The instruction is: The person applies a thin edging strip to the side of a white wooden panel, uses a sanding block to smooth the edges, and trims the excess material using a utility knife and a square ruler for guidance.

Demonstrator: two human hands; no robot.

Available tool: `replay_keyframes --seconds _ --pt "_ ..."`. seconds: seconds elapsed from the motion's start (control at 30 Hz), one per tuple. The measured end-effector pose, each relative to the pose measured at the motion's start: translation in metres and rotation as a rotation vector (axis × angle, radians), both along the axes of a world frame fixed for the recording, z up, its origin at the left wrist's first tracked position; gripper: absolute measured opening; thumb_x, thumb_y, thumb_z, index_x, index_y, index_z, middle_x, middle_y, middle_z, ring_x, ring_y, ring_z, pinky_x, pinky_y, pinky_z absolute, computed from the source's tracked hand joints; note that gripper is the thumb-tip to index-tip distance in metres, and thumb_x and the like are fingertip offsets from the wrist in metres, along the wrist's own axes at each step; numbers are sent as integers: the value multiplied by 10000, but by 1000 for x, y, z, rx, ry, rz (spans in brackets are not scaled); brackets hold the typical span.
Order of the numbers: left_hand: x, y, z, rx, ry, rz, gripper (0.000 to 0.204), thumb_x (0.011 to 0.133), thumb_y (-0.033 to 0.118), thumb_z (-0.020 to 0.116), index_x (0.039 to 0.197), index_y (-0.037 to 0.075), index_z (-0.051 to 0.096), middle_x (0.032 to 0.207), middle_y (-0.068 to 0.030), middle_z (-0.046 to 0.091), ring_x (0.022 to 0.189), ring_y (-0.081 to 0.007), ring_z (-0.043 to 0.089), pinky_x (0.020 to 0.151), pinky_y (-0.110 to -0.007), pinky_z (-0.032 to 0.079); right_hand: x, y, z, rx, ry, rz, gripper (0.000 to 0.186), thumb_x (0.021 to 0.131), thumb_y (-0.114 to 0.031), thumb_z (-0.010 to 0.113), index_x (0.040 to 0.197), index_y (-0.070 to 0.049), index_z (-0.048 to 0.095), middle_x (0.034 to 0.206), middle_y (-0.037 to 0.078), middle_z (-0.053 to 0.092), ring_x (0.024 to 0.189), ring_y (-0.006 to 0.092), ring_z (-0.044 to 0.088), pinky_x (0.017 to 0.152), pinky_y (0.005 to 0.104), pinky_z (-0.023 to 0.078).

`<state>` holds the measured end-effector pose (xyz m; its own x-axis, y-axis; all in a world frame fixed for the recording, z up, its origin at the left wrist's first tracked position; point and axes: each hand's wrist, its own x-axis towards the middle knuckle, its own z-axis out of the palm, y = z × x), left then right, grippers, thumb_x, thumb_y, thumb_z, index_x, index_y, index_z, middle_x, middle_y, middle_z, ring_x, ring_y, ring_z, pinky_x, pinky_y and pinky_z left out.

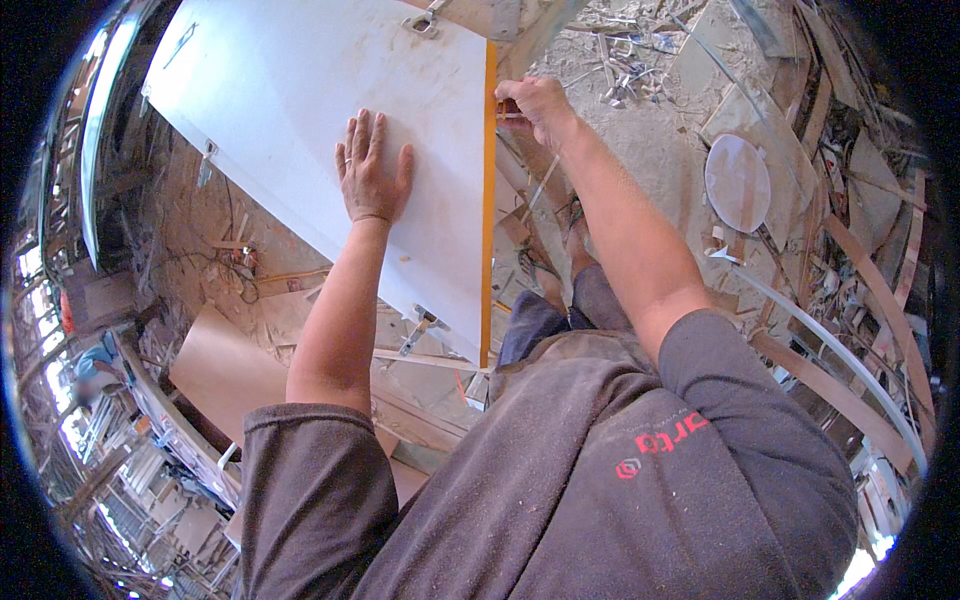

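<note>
A large white board (280, 110) fills the upper middle of the head view, with an orange-yellow edge (489, 210) along its right side. Flat on its face lies my left hand (374, 180), fingers stretched out and a ring on one of them. At the orange edge my right hand (545, 110) is closed around a small reddish-brown thing (509, 108), mostly hidden by the fingers, so its kind is unclear. Metal cabinet hinges are fixed to the board, one hinge (424, 22) at the top and another hinge (420, 328) near the lower corner.
Dusty ground with scraps (622, 80) spreads at the far right. A pale oval board (738, 184) lies there beside long curved strips (835, 340). Below the white board is a brown sheet (225, 365). At the far left another person (100, 365) in blue is near a bench.
</note>
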<state>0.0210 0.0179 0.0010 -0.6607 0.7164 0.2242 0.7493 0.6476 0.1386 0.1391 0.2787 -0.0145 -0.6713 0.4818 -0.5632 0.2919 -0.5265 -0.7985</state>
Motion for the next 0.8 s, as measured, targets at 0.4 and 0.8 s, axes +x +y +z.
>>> replay_keyframes --seconds 0.4,0.8 --pt "3 4 3 10 -8 -3 628 993 437 613 1542 155 499 1656 -89 394 1548 -274 328 1261 -499 230 49 -22 -31 235 -234 98 224 875 -160 767 1061 -36 754 1031 123 740 779 220 724 612 369 585" --pt "0 2 -2 -21 11 13 657 983 452 605 1564 178 468 1671 -69 367 1563 -239 295 1275 -471 202 27 -31 -3 -2 -83 19 136 939 -97 749 1045 -19 714 968 83 749 848 169 725 780 327 613"
